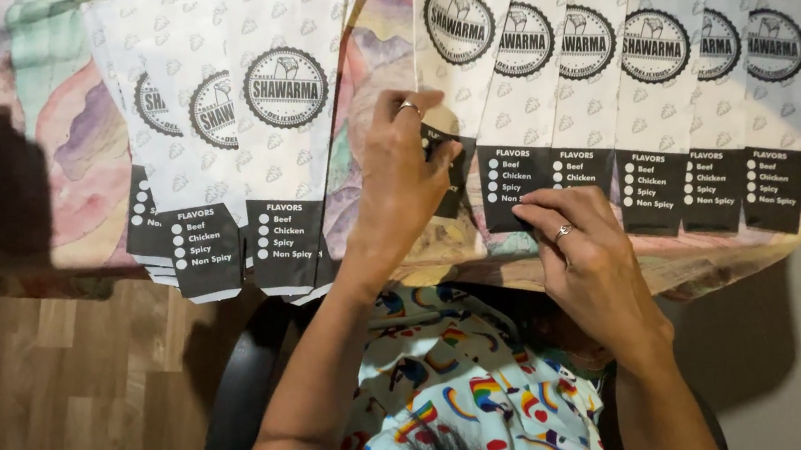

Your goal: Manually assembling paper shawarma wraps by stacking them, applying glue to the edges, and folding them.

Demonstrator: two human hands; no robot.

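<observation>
1. From the head camera I look down on a row of long white paper sleeves, each with a round black emblem and a dark panel at its near end, fanned out overlapping on a cloth (74, 141) with pastel swirls.

2. My left hand (402, 179) sits on the near end of the leftmost sleeve of the right-hand fan (460, 22). Its fingers are curled shut, pinching the dark lower panel of that sleeve; the panel is mostly hidden beneath them.

3. My right hand (587, 259) lies just right of the left one, fingertips pressed flat on the lower edge of the next sleeve (521, 91). These fingers are bent but not clearly gripping; they appear to pin the paper down rather than hold it.

4. The relation that matters: both sleeves run lengthwise away from my fingers, toward the far side of the cloth, tilted slightly to the right. Their near ends are at my fingertips, the emblems well beyond.

5. The left hand is the nearer one to the pinched sleeve; the right only touches its overlapping neighbour.

6. A second stack of sleeves (288, 117) lies to the left of my left fingers, apart from them, also running lengthwise away from me.

7. More sleeves (774, 62) extend to the right of my right fingers, untouched.
</observation>
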